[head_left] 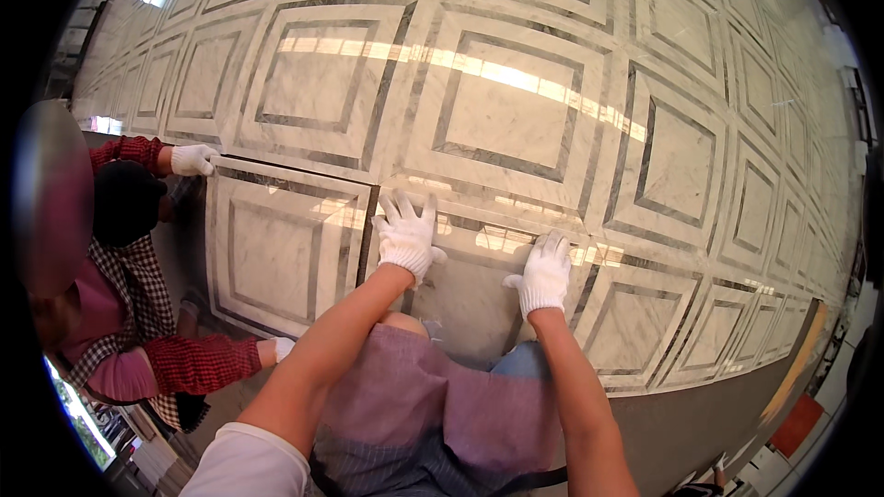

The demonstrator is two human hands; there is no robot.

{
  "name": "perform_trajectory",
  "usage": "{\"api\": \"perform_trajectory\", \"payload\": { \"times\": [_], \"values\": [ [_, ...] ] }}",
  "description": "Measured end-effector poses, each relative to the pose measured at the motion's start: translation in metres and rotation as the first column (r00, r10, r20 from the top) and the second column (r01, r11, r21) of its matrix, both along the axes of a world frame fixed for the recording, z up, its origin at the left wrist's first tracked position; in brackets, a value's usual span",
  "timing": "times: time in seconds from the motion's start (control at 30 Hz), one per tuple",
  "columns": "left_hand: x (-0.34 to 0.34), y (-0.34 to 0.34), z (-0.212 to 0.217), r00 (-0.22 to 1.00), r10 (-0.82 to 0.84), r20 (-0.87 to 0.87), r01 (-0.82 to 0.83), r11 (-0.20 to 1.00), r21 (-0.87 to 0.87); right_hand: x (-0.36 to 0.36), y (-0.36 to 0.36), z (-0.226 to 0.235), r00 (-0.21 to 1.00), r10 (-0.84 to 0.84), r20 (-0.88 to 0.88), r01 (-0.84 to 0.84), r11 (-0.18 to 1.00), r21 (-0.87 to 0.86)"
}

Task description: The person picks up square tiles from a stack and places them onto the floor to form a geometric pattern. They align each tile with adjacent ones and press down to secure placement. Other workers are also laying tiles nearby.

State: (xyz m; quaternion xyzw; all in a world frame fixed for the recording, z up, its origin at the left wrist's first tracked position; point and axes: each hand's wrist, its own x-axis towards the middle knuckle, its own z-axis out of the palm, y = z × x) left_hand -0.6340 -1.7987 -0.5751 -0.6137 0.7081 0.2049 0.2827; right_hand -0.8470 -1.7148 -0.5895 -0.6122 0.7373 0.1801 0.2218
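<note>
My left hand (pixel 406 236) wears a white knit glove and lies on the marble surface with its fingers spread. To its right, my right hand (pixel 543 274), gloved alike, rests with fingers stretched forward and thumb out toward the left. Between them is a pale marble tile (pixel 474 228) with a grey inlaid border; my knees and hands hide much of it. Left of my left hand, a separate square marble tile (pixel 272 244) with concentric grey frames stands apart from its neighbours by dark gaps.
A co-worker in red knitted sleeves (pixel 204 366) sits at the left, a white-gloved hand (pixel 192 160) at the left tile's far corner. Rows of framed marble tiles (pixel 511 110) spread beyond, glossy with reflections. A grey surface (pixel 686 433) borders them at the near right.
</note>
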Motion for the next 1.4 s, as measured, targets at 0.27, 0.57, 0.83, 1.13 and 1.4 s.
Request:
{"api": "perform_trajectory", "payload": {
  "times": [0.27, 0.57, 0.83, 1.13, 1.4],
  "values": [
    [0.001, 0.002, 0.008, 0.999, 0.022, -0.039, -0.022, 1.000, -0.013, -0.003, 0.003, -0.012, 0.999, -0.015, -0.040, 0.013, 0.998, -0.055],
    [0.023, 0.023, 0.012, 0.988, -0.094, -0.121, 0.085, 0.993, -0.084, -0.018, 0.035, -0.003, 0.989, -0.035, 0.143, 0.057, 0.987, -0.152],
    [0.109, 0.186, -0.001, 0.915, 0.114, -0.387, -0.208, 0.955, -0.211, -0.003, 0.173, 0.006, 0.974, -0.106, 0.202, 0.138, 0.979, -0.151],
    [0.112, 0.221, 0.027, 0.912, 0.060, -0.407, -0.163, 0.960, -0.226, -0.005, 0.185, 0.024, 0.971, -0.074, 0.227, 0.110, 0.983, -0.150],
    [0.050, 0.095, -0.008, 0.746, -0.511, -0.426, 0.254, 0.811, -0.528, -0.019, 0.180, 0.016, 0.956, -0.083, 0.281, 0.159, 0.953, -0.258]
  ]
}}
